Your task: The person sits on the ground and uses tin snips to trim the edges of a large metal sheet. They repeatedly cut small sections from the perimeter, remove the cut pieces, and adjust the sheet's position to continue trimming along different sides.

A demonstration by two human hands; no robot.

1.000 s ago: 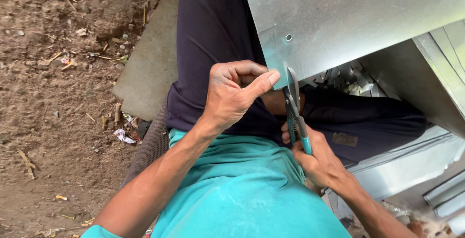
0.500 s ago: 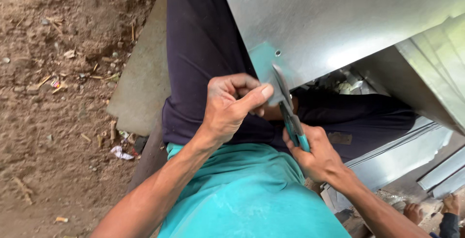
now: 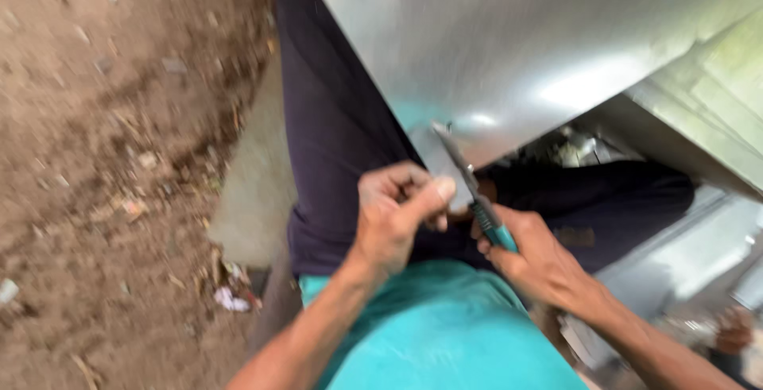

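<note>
My right hand [image 3: 540,259] clamps the teal-handled snips [image 3: 470,185], blades angled up-left into the metal sheet [image 3: 509,48] edge, pinched just beside by my left hand [image 3: 393,219].

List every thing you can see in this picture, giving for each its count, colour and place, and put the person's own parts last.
metal sheet: one, shiny grey, upper right, resting over the lap.
snips: one, grey blades with teal handles, centre, at the sheet's lower edge.
folded metal pieces: several, grey, right side; blurred.
slab: one, grey, under the legs.
ground: brown soil with scattered litter, left.
another person's hand: one, lower right edge.
trousers: dark navy, centre.
shirt: teal, bottom centre.
left hand: pinching the sheet's edge.
right hand: gripping the snips' handles.
</note>
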